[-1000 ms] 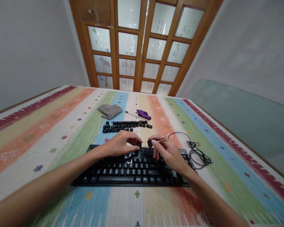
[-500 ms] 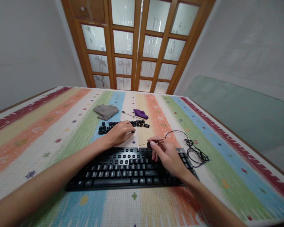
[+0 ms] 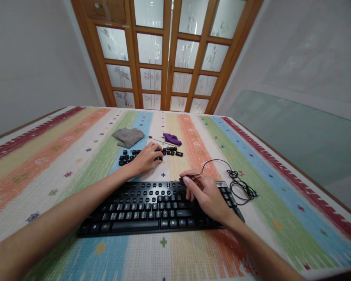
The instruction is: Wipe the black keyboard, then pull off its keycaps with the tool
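A black keyboard [image 3: 134,225] lies in front of me, its upper rows showing bare key posts while the lower rows still carry keys. My left hand [image 3: 148,158] is behind it, fingers bent and closed on a small black keycap [image 3: 159,158]. Loose black keycaps [image 3: 125,158] lie in rows around and partly under that hand. Above the keyboard's right part, my right hand [image 3: 203,193] pinches a small black piece [image 3: 181,180] that looks like a keycap, together with a thin metal tool [image 3: 173,181]. The fingers partly hide both.
A grey cloth [image 3: 128,137], a purple cloth [image 3: 172,139] and a thin rod [image 3: 158,139] lie beyond the keycaps. The keyboard's coiled black cable [image 3: 242,187] rests at the right on the striped tablecloth [image 3: 146,257]. Wood-framed glass doors [image 3: 167,58] stand behind the table.
My left hand has shifted slightly left and away from me, toward the loose keycaps, with the keycap at its fingertips. My right hand keeps nearly the same place over the keyboard.
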A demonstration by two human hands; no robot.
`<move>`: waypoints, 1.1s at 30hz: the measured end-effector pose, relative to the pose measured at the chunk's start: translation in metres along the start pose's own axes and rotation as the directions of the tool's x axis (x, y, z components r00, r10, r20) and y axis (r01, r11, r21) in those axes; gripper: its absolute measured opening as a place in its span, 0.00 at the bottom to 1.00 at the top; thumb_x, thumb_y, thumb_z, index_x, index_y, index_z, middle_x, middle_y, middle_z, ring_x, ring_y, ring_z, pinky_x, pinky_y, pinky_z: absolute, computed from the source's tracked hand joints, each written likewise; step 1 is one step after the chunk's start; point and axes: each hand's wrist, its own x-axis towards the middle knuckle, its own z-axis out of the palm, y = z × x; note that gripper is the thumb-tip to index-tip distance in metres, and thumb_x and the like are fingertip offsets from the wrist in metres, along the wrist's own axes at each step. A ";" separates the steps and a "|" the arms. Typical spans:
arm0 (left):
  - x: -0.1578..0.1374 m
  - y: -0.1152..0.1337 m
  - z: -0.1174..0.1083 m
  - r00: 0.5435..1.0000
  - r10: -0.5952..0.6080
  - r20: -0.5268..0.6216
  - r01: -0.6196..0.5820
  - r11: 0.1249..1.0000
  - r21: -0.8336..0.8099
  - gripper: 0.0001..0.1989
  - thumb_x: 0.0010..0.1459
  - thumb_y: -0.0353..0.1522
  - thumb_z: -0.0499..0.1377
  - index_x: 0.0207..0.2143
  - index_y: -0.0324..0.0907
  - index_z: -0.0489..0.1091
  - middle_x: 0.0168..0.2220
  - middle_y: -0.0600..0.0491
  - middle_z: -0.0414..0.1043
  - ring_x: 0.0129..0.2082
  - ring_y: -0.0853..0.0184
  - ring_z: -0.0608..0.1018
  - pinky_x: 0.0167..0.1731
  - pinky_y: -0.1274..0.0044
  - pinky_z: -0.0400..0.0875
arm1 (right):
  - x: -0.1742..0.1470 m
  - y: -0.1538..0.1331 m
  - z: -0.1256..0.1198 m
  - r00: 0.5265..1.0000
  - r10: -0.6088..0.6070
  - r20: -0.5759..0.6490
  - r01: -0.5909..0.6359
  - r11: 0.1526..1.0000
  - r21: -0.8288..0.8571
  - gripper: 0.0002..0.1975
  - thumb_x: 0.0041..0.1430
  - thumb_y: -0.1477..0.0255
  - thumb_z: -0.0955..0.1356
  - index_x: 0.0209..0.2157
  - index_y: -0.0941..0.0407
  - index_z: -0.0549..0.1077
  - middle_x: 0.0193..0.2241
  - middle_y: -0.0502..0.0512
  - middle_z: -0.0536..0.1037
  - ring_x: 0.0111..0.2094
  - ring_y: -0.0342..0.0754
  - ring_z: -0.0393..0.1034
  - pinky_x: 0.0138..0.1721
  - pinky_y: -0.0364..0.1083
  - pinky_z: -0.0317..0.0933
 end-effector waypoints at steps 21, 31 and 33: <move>-0.039 0.022 -0.037 0.998 -0.048 0.050 0.052 0.995 -0.079 0.06 0.61 0.30 0.59 0.40 0.39 0.74 0.42 0.46 0.73 0.46 0.58 0.71 0.50 0.65 0.67 | -0.004 -0.004 0.012 0.988 -0.056 0.147 0.082 0.980 -0.180 0.15 0.67 0.63 0.64 0.33 0.58 0.74 0.31 0.55 0.77 0.24 0.42 0.69 0.28 0.43 0.63; -0.069 0.054 -0.052 0.966 0.040 0.255 0.016 0.976 -0.215 0.10 0.65 0.37 0.59 0.40 0.40 0.74 0.38 0.48 0.75 0.38 0.63 0.76 0.40 0.74 0.69 | 0.008 0.002 0.037 0.992 0.063 0.106 -0.063 0.998 -0.003 0.21 0.66 0.53 0.62 0.38 0.58 0.70 0.25 0.52 0.74 0.21 0.44 0.71 0.25 0.44 0.66; -0.069 0.054 -0.050 0.967 0.037 0.250 0.019 0.976 -0.217 0.09 0.64 0.36 0.59 0.40 0.40 0.73 0.38 0.48 0.75 0.38 0.63 0.77 0.39 0.73 0.69 | 0.010 -0.002 0.042 0.991 0.058 0.121 -0.053 0.998 -0.044 0.20 0.67 0.54 0.61 0.38 0.58 0.69 0.24 0.51 0.74 0.20 0.44 0.70 0.23 0.43 0.64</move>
